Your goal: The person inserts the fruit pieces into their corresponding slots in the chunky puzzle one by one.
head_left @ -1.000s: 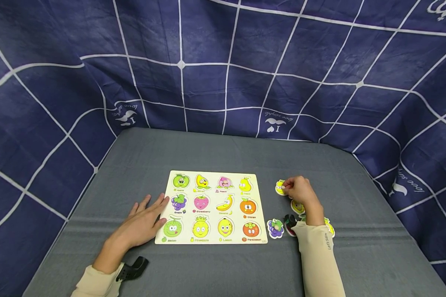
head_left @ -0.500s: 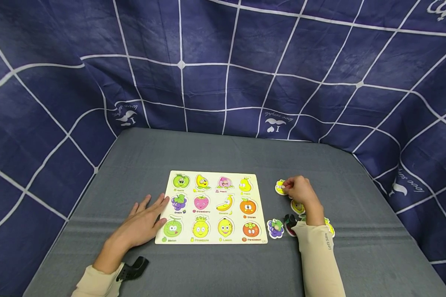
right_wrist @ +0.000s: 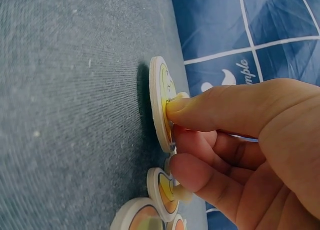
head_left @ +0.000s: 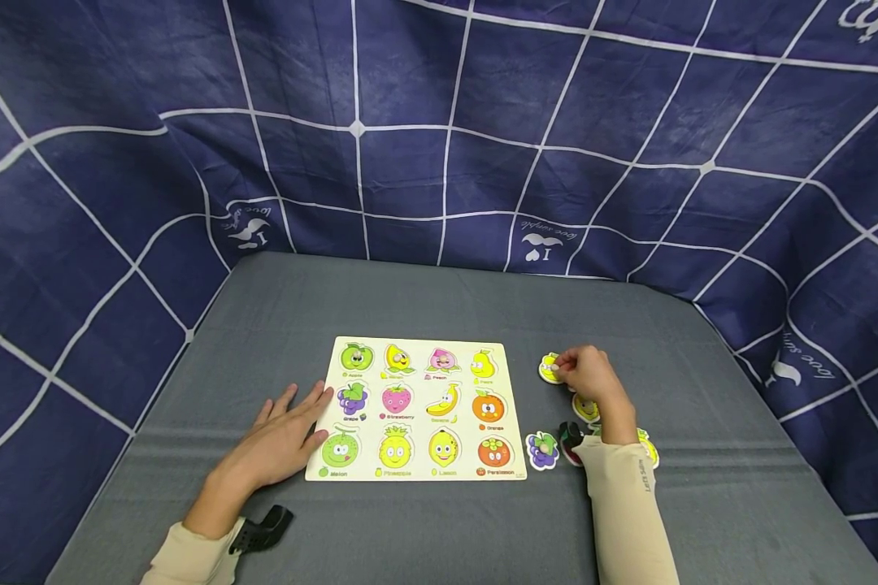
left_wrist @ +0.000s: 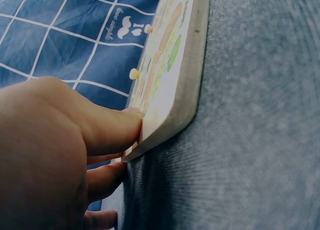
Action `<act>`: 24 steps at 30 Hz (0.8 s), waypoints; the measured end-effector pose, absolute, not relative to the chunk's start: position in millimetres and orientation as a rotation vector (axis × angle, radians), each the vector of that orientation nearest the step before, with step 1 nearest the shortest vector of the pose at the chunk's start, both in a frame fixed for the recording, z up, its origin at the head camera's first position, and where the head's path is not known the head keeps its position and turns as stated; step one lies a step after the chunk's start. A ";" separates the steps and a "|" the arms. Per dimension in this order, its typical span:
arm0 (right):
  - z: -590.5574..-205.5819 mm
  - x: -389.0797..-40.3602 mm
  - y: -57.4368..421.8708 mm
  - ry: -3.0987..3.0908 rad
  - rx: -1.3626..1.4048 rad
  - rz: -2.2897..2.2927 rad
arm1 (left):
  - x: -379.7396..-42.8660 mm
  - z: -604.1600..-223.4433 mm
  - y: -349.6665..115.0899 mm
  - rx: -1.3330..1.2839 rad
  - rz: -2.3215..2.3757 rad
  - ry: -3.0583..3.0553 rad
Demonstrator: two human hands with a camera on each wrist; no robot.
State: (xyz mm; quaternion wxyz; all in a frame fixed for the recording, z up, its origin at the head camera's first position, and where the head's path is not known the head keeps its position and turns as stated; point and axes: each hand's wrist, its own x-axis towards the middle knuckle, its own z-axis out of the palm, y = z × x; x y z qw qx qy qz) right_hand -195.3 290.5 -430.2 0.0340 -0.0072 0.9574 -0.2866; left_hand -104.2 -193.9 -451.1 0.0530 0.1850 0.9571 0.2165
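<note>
A pale fruit puzzle board (head_left: 424,451) lies flat in the middle of the head view, printed with rows of smiling fruit. My left hand (head_left: 281,443) rests at its left edge with fingers extended; in the left wrist view the thumb (left_wrist: 117,127) touches the board's near corner. To the right of the board, my right hand (head_left: 591,378) pinches the small knob of a yellow fruit puzzle piece (head_left: 548,369). The right wrist view shows this round-edged piece (right_wrist: 159,108) tilted, with a dark shadow on the cloth beside it.
A grape piece (head_left: 542,450) sits just right of the board. More loose pieces, among them a yellow one (head_left: 585,408), lie under and around the right forearm, partly hidden. Grey cloth (head_left: 439,301) covers the table, with a blue checked curtain (head_left: 410,162) behind.
The right hand has shifted very slightly left with the yellow puzzle piece. My left hand and the board stay in place.
</note>
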 end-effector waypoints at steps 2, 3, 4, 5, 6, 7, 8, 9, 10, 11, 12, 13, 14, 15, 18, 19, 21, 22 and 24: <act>-430.1 -195.6 289.6 2.964 -0.042 -0.881 | -104.3 -451.6 -194.0 0.561 0.657 2.909; -429.7 -195.6 288.8 2.973 -0.052 -0.880 | -104.2 -451.7 -193.9 0.560 0.657 2.908; -429.2 -195.7 288.1 2.982 -0.065 -0.878 | -104.1 -451.5 -193.9 0.559 0.658 2.908; -428.6 -195.8 287.4 2.990 -0.077 -0.877 | -104.1 -451.4 -193.8 0.559 0.660 2.909; -428.1 -196.1 286.9 2.998 -0.089 -0.874 | -104.0 -451.3 -193.6 0.558 0.662 2.908; -427.8 -196.3 286.5 3.004 -0.096 -0.872 | -103.9 -451.1 -193.5 0.558 0.662 2.908; -427.3 -196.4 286.0 3.004 -0.101 -0.874 | -103.8 -451.0 -193.4 0.559 0.664 2.909; -426.9 -196.5 285.4 3.005 -0.103 -0.873 | -103.9 -450.9 -193.4 0.560 0.664 2.910; -426.6 -196.8 285.1 3.007 -0.106 -0.870 | -103.9 -450.8 -193.4 0.563 0.664 2.912; -426.9 -197.2 285.0 3.008 -0.103 -0.870 | -104.0 -450.9 -193.5 0.564 0.665 2.911; -426.9 -197.5 284.8 3.010 -0.103 -0.866 | -104.1 -450.9 -193.5 0.566 0.666 2.911; -427.0 -197.8 284.5 3.010 -0.101 -0.864 | -104.2 -450.9 -193.6 0.567 0.667 2.913; -427.1 -198.0 284.3 3.010 -0.102 -0.860 | -104.3 -450.9 -193.6 0.568 0.667 2.914; -427.3 -198.2 284.0 3.011 -0.100 -0.855 | -104.3 -450.9 -193.5 0.567 0.668 2.914; -427.8 -198.6 283.4 3.017 -0.106 -0.854 | -104.4 -450.8 -193.4 0.567 0.668 2.914; -428.1 -198.7 283.2 3.018 -0.109 -0.854 | -104.3 -450.7 -193.4 0.567 0.667 2.915; -428.4 -198.8 282.6 3.020 -0.118 -0.855 | -104.2 -450.6 -193.3 0.567 0.665 2.915; -428.3 -198.9 282.1 3.021 -0.119 -0.855 | -104.2 -450.6 -193.4 0.568 0.664 2.916; -428.2 -199.0 281.0 3.022 -0.120 -0.852 | -104.2 -450.7 -193.5 0.567 0.663 2.916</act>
